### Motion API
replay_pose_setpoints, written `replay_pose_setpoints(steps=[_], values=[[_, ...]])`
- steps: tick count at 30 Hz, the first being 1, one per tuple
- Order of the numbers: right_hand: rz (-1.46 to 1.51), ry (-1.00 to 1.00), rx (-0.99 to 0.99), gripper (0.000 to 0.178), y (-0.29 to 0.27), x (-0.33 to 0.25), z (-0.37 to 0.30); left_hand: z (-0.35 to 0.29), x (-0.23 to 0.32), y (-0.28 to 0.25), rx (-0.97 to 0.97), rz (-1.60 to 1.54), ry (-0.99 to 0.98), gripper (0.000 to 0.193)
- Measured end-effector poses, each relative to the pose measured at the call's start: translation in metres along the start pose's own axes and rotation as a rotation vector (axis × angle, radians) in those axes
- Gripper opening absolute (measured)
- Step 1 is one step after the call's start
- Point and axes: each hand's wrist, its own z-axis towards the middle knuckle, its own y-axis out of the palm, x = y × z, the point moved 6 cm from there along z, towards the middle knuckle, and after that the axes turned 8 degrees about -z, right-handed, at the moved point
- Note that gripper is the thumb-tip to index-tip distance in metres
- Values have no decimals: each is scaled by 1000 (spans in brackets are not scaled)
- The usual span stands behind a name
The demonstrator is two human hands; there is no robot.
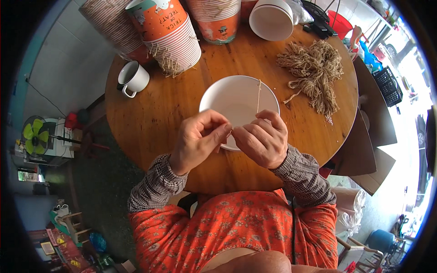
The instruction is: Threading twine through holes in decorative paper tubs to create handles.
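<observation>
A white paper bucket (236,96) stands on the round wooden table in front of me, its open mouth facing up. One end of a thin beige cord (259,96) is at the bucket's far right rim, and the cord runs down to my right hand (261,140). Over the near rim, my left hand (199,139) pinches with thumb and forefinger, almost touching the right hand's fingertips. Between them a tiny bit of cord shows; the fingers hide most of it. Both hands are closed.
Stacks of orange-and-white paper buckets (175,48) with cord handles stand at the back left, beside a white enamel mug (135,78). A bundle of beige cords (314,68) lies at the right. White buckets (271,22) lie at the back; open cardboard boxes (371,109) stand beyond the right edge.
</observation>
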Motion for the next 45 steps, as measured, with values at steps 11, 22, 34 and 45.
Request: replay_pose_setpoints(steps=[11,22,34,45], values=[[210,185,-26,20,8,8,-3,-1,7,0,85,220,225,11],[382,365,-72,17,7,17,-3,-3,21,6,-16,375,388,8],[339,311,-106,15,7,15,2,9,14,-2,-95,201,185,5],[515,434,-43,25,-5,19,3,8,-3,-3,-137,-385,-287,17]])
